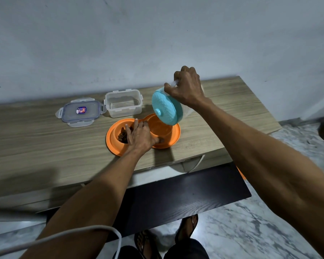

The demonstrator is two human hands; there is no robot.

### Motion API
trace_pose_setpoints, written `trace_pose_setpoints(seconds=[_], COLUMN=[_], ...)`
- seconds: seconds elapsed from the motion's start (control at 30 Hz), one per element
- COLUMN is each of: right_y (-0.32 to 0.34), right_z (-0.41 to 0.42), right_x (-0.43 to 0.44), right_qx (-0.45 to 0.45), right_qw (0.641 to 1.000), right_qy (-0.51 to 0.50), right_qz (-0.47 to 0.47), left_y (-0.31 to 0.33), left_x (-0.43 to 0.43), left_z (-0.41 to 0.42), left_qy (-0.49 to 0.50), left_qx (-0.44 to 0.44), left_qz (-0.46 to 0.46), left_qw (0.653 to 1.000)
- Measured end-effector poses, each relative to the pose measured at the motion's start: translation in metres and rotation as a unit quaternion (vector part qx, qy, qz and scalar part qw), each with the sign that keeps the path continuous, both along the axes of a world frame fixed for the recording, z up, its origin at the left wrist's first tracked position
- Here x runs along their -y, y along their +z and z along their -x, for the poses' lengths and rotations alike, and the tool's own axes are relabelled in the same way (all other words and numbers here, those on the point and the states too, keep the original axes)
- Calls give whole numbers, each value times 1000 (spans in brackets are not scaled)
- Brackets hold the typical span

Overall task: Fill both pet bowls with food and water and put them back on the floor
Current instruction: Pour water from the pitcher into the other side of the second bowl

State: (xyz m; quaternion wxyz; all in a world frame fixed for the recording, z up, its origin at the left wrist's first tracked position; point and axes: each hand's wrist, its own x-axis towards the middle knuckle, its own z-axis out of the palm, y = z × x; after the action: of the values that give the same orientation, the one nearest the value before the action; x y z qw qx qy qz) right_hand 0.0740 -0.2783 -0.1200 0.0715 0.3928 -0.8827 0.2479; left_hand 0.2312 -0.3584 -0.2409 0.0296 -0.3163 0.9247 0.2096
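1. Up top, the right hand [187, 88] had its fingers curled tight round the handle of a clear plastic jug [166, 108] with a round turquoise lid. The wrist was cocked and the forearm reached in from the right.
2. The jug was tipped steeply, lid towards the camera, hanging right above the right-hand well of the bowl. Whether water was running could not be made out.
3. The left hand [139, 136] lay flat on the orange double pet bowl [168, 141], a one-piece plastic dish. The fingers were straight and slightly spread over the ridge between the wells, the thumb down at the near rim. It looked like a steadying press.
4. Brown kibble [123, 137] sat in the left well, so the food half looked done. No water showed in the right well, so that step seemed only just under way.
5. Further out, an empty rectangular clear plastic container [123, 103] stood just behind the bowl, with its clip-on lid [80, 111] lying flat to its left.
6. Everything sat on the wood-grain desk [45, 143]. The trip back down to the marbled floor [260, 230] was not yet made.
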Motion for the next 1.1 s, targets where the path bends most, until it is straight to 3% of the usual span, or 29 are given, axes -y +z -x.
trace_pose_setpoints(seconds=[0.7,0.9,1.1], right_y=[-9,-18,-37], right_z=[5,24,54], right_x=[1,-22,-39], right_qx=[15,139,304], right_qw=[1000,978,903], right_qy=[-10,-78,-181], right_qz=[10,134,241], left_y=[-2,-5,-2], left_x=[1,3,1], left_z=[1,2,2], left_qy=[-5,-6,-8], left_qx=[2,8,15], left_qz=[9,14,18], left_qw=[1000,1000,1000])
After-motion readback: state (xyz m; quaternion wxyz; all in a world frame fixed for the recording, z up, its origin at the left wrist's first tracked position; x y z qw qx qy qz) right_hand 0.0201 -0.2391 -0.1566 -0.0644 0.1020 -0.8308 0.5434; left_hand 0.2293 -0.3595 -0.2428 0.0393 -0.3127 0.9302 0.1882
